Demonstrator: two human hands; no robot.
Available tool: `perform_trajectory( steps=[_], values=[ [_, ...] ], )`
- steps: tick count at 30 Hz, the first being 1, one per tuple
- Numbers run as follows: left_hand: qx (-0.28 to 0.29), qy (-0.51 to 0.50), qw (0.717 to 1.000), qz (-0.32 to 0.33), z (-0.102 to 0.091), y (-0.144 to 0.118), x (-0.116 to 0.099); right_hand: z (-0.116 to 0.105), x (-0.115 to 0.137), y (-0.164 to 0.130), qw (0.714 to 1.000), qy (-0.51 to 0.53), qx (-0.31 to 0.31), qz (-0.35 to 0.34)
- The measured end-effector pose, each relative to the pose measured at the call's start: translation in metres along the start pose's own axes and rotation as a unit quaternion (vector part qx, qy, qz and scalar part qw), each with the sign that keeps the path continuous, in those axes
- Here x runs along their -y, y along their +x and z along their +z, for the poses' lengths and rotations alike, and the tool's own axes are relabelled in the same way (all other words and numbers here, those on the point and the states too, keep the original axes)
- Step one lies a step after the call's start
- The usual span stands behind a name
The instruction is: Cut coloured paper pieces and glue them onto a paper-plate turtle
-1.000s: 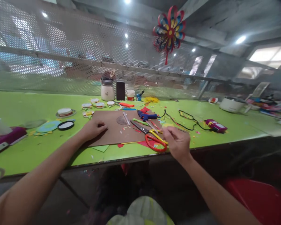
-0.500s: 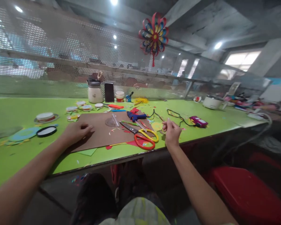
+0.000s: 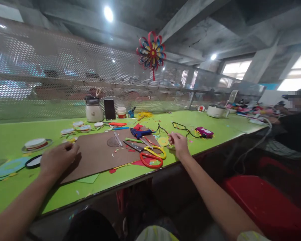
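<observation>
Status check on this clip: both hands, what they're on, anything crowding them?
Left hand resting on brown board, holding nothing. Right hand pinched shut; what it holds too small to tell. Scissors and glue gun lie between them.

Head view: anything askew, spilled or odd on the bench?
Paper scraps litter the brown board and the green table. The scissors lie open near the front edge. A black cable trails loose to the pink device. Nothing looks damaged.

Matt board on a smooth worktop
Brown cardboard sheet looks matt; green worktop smooth, faintly glossy; scissors have metal blades, glossy plastic handles.
</observation>
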State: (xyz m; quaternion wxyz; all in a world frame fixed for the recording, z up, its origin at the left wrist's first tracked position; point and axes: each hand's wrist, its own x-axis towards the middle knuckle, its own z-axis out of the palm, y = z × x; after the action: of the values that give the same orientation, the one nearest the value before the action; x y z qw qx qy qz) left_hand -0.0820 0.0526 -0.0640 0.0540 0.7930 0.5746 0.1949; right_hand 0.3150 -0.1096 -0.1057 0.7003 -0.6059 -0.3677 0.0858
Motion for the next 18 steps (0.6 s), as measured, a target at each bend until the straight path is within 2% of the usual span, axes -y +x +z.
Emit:
perform_trajectory(
  steps=[4, 6, 8, 10, 13, 14, 15, 17, 18],
  values=[
    [0.013, 0.029, 0.999, 0.017, 0.008, 0.008, 0.001, -0.013, 0.016, 0.025, 0.984, -0.126, 0.124, -0.023],
    [0.024, 0.032, 0.999, 0.023, 0.01, 0.01, 0.002, -0.013, 0.029, 0.026, 0.967, -0.178, 0.175, -0.05],
    [0.026, 0.032, 0.999, 0.023, 0.01, 0.01, 0.001, -0.006, 0.045, 0.013, 0.945, -0.212, 0.228, -0.098],
    [0.028, 0.028, 0.999, 0.025, 0.009, 0.007, 0.0, 0.007, 0.061, -0.013, 0.914, -0.228, 0.293, -0.163],
    [0.009, 0.016, 1.0, 0.014, 0.007, 0.003, -0.002, 0.032, 0.082, -0.059, 0.853, -0.228, 0.387, -0.266],
    [-0.004, 0.009, 1.0, 0.003, 0.006, 0.001, -0.002, 0.041, 0.087, -0.073, 0.815, -0.246, 0.419, -0.315],
    [-0.021, 0.001, 1.0, -0.009, 0.006, 0.0, -0.001, 0.051, 0.091, -0.084, 0.755, -0.3, 0.436, -0.387],
    [-0.064, -0.022, 0.997, -0.04, 0.004, -0.001, 0.002, 0.069, 0.094, -0.098, 0.694, -0.33, 0.457, -0.448],
    [-0.086, -0.036, 0.994, -0.057, 0.003, -0.001, 0.005, 0.077, 0.093, -0.101, 0.675, -0.338, 0.462, -0.465]
  ],
)
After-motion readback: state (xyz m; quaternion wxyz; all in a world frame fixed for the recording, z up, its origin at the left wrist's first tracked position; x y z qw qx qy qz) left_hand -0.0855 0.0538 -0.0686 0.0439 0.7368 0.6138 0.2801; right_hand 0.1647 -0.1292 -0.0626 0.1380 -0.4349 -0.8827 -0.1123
